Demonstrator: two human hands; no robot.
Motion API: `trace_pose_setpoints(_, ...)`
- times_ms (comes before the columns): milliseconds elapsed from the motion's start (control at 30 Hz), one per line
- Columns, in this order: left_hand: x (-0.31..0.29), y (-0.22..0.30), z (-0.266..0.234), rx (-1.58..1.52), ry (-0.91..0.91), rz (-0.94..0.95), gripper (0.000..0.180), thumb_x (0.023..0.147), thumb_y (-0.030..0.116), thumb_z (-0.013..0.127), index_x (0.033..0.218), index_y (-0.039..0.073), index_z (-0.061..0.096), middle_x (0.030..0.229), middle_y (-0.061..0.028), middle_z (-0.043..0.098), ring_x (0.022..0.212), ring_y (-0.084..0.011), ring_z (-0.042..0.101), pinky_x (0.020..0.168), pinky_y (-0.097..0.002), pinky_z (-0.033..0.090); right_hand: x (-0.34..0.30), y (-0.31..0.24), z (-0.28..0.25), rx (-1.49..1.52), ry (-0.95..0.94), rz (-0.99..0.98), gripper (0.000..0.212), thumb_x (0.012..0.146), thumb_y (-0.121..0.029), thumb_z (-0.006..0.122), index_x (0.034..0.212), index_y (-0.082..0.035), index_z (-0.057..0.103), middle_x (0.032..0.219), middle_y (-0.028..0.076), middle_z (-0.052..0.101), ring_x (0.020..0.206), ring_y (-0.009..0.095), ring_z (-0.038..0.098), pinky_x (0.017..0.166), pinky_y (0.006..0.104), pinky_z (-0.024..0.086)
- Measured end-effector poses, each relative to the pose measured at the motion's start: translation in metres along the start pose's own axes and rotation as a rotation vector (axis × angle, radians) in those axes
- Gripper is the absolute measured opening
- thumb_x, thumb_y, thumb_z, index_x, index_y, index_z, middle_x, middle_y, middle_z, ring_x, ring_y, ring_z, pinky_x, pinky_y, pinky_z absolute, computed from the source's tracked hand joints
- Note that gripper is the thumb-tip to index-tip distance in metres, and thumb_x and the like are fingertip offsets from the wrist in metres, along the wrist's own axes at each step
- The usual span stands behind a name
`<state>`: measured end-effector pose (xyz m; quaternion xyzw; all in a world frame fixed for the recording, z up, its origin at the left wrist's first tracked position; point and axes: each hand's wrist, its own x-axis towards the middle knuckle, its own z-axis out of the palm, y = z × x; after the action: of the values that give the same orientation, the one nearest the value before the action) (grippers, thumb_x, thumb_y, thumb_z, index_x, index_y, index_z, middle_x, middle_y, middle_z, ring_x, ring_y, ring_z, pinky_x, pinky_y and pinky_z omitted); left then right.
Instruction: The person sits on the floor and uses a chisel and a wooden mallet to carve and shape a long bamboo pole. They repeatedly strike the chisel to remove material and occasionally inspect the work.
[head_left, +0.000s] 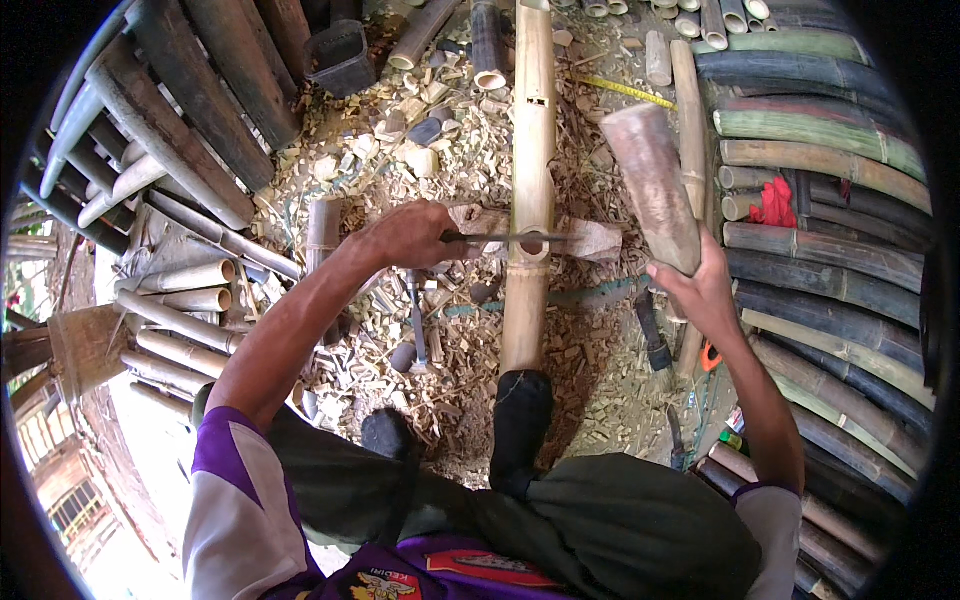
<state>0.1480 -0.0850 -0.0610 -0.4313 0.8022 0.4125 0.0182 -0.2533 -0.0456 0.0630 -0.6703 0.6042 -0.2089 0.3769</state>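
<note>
Fingers of the left hand (pixel 420 235) are curled tight around the dark handle of a narrow blade (pixel 515 238), left of the frame's centre, while the right hand (pixel 698 285), right of centre, grips the slimmer end of a wooden club (pixel 650 175), its thick end leaning toward the upper left. Between them a pale bamboo pole (pixel 532 120) runs from the top edge down to a dark shoe (pixel 522 420) at its lower end. The blade lies crosswise to that long axis, just at the round hole (pixel 533 243) in the pole; whether it touches the bamboo, I cannot tell. The left hand is nearer the pole, which lies just right of its fingers and farther left of the right hand. A wooden block (pixel 597 240) shows on both sides beneath the pole. Shavings (pixel 440 385) cover the ground around it; stacked bamboo (pixel 830 255) bounds the right side, leaving a strip of ground between where the club hangs.
</note>
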Motion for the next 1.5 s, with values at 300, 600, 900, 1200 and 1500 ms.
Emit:
trace_pose_setpoints(300,0.023,0.003,-0.009,-0.093,-0.104,-0.134,0.063,0.098,0.06,0.058,0.085,0.0,0.074,0.069,-0.0132,0.07,0.065,-0.0265,0.07,0.066,-0.0421,0.055,-0.055,0.024,0.033,0.237,0.056,0.121,0.062,0.082,-0.025,0.08,0.131,0.004,0.055,0.111,0.011,0.067,0.099,0.021,0.064,0.093,0.0368,0.051)
trace_pose_setpoints(600,0.022,0.025,-0.031,-0.219,-0.318,-0.314,0.053,0.099,0.059,0.058,0.089,0.01,0.075,0.06,-0.0027,0.062,0.05,-0.0145,0.058,0.048,-0.0322,0.051,-0.067,0.037,0.046,0.102,-0.018,0.214,0.064,0.082,-0.026,0.081,0.132,0.005,0.053,0.121,0.02,0.065,0.11,0.028,0.064,0.098,0.0399,0.049)
trace_pose_setpoints(900,-0.059,0.002,0.067,0.048,0.84,-0.18,0.032,0.085,0.033,0.078,0.104,0.009,0.07,0.088,-0.0092,0.07,0.076,-0.0274,0.071,0.065,-0.0426,0.057,-0.177,0.085,0.109,0.028,0.077,0.421,0.079,0.078,-0.025,0.081,0.14,0.007,0.044,0.121,0.028,0.063,0.109,0.037,0.065,0.093,0.0447,0.051)
trace_pose_setpoints(1200,-0.053,0.013,0.101,0.184,1.049,-0.619,0.051,0.087,0.028,0.078,0.128,0.003,0.06,0.103,-0.0232,0.064,0.093,-0.0365,0.065,0.082,-0.0491,0.053,-0.223,0.059,0.182,-0.46,-0.148,0.873,0.041,0.088,-0.023,0.072,0.119,0.0,0.059,0.117,0.026,0.063,0.113,0.046,0.061,0.094,0.0543,0.051)
trace_pose_setpoints(1500,0.013,0.105,0.138,-0.854,0.406,-0.569,0.061,0.077,0.038,0.087,0.113,-0.008,0.069,0.106,-0.025,0.074,0.101,-0.0319,0.073,0.09,-0.0432,0.057,-0.22,0.062,0.186,-0.555,-0.148,0.777,0.035,0.079,-0.008,0.072,0.111,0.002,0.066,0.109,0.027,0.068,0.103,0.047,0.066,0.09,0.0525,0.054)
